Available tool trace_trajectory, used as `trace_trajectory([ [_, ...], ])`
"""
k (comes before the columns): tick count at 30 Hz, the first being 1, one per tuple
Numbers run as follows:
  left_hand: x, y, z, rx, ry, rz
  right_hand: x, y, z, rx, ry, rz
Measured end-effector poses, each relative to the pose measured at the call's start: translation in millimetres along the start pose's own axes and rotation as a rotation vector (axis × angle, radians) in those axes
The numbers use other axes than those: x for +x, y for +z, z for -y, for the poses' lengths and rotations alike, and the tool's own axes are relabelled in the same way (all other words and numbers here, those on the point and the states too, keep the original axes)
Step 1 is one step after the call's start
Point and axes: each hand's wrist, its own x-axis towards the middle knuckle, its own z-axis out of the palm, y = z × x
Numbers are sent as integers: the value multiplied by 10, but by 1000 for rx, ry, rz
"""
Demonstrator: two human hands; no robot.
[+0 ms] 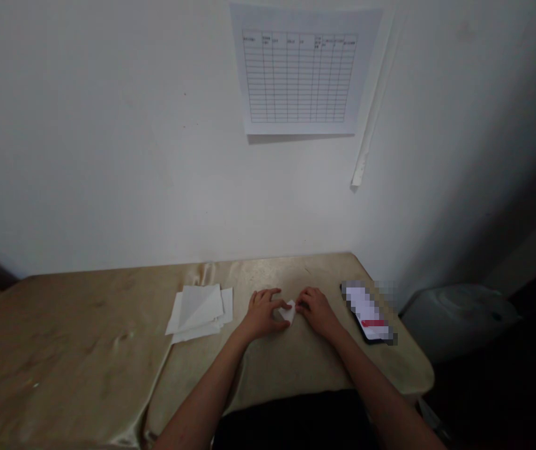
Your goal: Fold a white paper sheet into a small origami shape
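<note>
A small folded piece of white paper (287, 314) lies on the cloth-covered table between my two hands. My left hand (264, 314) holds its left side, with the thumb at the near edge and the index finger at the far edge; the other fingers reach forward over the cloth. My right hand (315, 310) has its fingertips pinched together at the paper's right edge, the other fingers curled in. Left of my hands is a loose stack of white paper sheets (200, 309). A phone (366, 312) with a lit, partly blurred screen rests to the right.
A shiny golden-tan cloth (85, 350) covers the table, with a seam or fold left of my arms. Behind it rises a white wall (109, 156) bearing a printed table sheet (303, 75) and a hanging white strip (371, 125). A pale plastic container (455, 319) stands beyond the right edge.
</note>
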Motion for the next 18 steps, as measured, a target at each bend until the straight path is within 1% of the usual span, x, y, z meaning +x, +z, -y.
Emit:
trace_trajectory([
  [6,-6,-43,2,-10,14,20,-2,15,-21,-8,2,-7],
  [11,-3,-30,-18,-37,-4,-14,-10,20,-33,-13,-22,-9],
  [18,-24,-3,-109,-28,-29,-38,1,36,-15,-25,13,-23],
])
